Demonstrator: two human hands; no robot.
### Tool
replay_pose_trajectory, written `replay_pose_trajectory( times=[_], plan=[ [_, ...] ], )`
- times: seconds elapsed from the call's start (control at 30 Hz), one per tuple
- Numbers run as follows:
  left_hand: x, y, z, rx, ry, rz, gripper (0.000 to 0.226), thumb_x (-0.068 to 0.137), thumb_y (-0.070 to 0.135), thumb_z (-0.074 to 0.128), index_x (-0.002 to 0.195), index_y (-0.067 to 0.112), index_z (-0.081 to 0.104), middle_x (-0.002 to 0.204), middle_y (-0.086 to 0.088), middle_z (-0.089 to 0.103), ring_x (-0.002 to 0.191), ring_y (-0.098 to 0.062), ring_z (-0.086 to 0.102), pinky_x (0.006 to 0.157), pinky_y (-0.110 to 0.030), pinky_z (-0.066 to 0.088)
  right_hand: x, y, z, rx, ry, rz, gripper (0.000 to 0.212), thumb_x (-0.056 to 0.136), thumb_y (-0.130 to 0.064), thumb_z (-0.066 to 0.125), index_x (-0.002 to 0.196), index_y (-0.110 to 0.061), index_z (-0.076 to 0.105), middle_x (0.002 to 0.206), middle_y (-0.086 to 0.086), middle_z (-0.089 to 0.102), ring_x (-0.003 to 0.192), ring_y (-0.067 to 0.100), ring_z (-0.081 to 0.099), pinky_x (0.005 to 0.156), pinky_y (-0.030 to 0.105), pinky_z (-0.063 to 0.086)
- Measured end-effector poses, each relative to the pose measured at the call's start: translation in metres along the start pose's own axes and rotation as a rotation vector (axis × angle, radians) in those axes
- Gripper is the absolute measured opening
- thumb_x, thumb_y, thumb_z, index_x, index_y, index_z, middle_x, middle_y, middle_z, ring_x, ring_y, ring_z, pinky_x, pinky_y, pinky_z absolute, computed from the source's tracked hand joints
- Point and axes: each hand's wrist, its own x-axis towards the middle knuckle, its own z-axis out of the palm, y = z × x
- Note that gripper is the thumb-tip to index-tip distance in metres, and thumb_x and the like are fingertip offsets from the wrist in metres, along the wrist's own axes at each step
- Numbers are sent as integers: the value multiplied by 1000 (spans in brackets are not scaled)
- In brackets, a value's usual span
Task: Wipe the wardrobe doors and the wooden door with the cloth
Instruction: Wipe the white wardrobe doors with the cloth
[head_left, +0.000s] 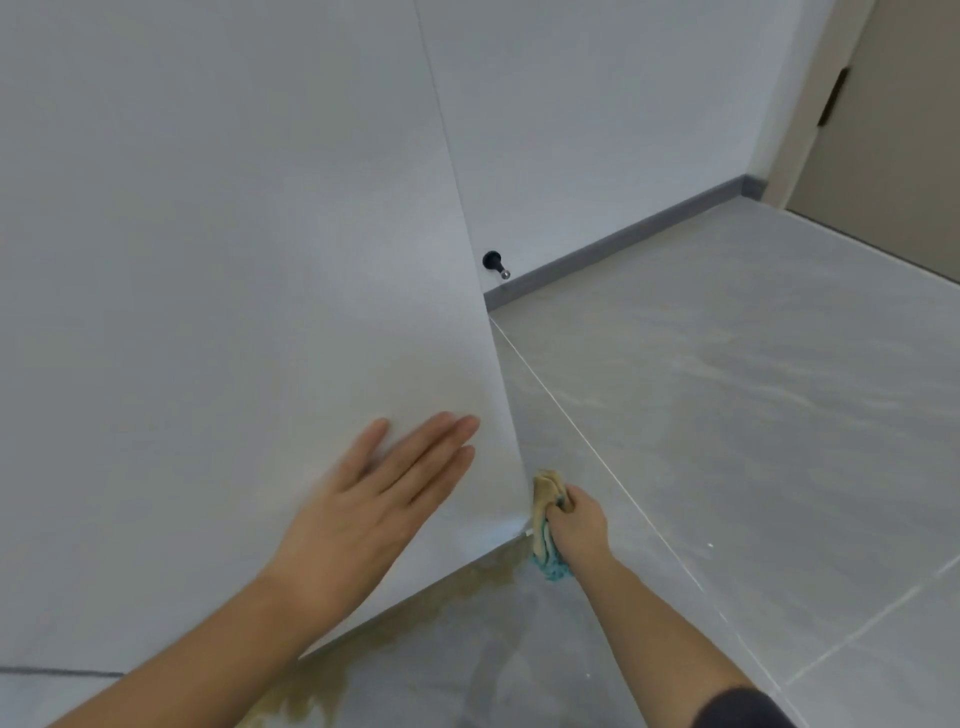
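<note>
The left hand (363, 499) lies flat, fingers straight, on the white wardrobe door (234, 312). The right hand (579, 522) grips the bunched cloth (545, 525) against the door's lower corner edge.

Grey tiled floor (727, 415) meets a white wall (597, 130) with grey skirting (623, 239) and doorstop (494, 262).
</note>
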Motion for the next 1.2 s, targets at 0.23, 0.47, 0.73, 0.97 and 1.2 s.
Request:
replay_pose_trajectory(
  times=[0.23, 0.47, 0.73, 0.97, 1.2],
  plan=[
    [2, 0, 11, 76, 51, 33, 69, 88, 2, 27, 155, 16, 20, 164, -3, 6, 151, -21, 1, 120, -47, -10, -1, -12, 2, 23, 3, 39, 24, 84, 1, 51, 65, -14, 54, 63, 4, 54, 61, 18, 48, 53, 29, 35],
    [3, 4, 0, 8, 40, -8, 73, 82, 4, 45, 153, 10, 26, 164, -9, 6, 151, -26, 2, 120, -50, -9, -36, -60, -23, 296, 66, -53, 10, 85, -5, 56, 79, 0, 62, 67, 8, 56, 62, 18, 50, 57, 30, 41],
    [15, -49, -67, 25, 189, -166, 68, 84, 7, 49, 150, 6, 33, 162, -14, 15, 149, -30, 15, 117, -60, 1, -112, -185, -81, 478, 124, -266, 12, 87, -4, 56, 82, 7, 58, 68, 9, 54, 62, 17, 49, 57, 31, 43],
    [43, -143, -181, 18, 320, -259, 68, 84, 7, 50, 150, 6, 32, 162, -12, 16, 149, -26, 18, 117, -60, 5, -186, -323, -148, 485, 104, -367, 20, 88, -6, 56, 72, -15, 63, 62, 1, 58, 60, 15, 53, 57, 30, 45],
    [63, -258, -294, 42, 373, -319, 69, 81, 6, 55, 147, 4, 38, 160, -12, 24, 147, -27, 24, 116, -61, 10, -259, -467, -214, 489, 111, -462, 23, 87, -1, 54, 68, -12, 59, 63, 5, 54, 59, 17, 49, 56, 29, 41]
  ],
)
